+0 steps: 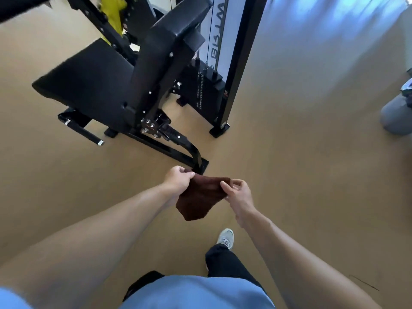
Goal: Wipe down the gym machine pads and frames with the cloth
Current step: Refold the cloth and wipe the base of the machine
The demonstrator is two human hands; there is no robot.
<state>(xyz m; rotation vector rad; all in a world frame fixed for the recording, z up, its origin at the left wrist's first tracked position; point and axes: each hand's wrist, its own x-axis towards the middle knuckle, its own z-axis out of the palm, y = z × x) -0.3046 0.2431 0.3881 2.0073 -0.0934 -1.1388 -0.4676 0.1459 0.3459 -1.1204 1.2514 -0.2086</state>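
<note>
A dark brown cloth (200,197) hangs between both hands, in front of me and above the tan floor. My left hand (178,178) pinches its upper left corner. My right hand (237,195) pinches its right edge between thumb and fingers. Ahead stands a black gym machine: a seat pad (89,79) at the left, an upright back pad (169,41) and a black frame base (169,148) whose foot ends just beyond the cloth. Neither hand touches the machine.
A weight stack (207,92) and a tall black post (240,63) stand behind the seat. A yellow part (113,10) shows at the top. Another person's grey knee (396,114) is at the right edge. My shoe (226,237) is on the floor below the cloth.
</note>
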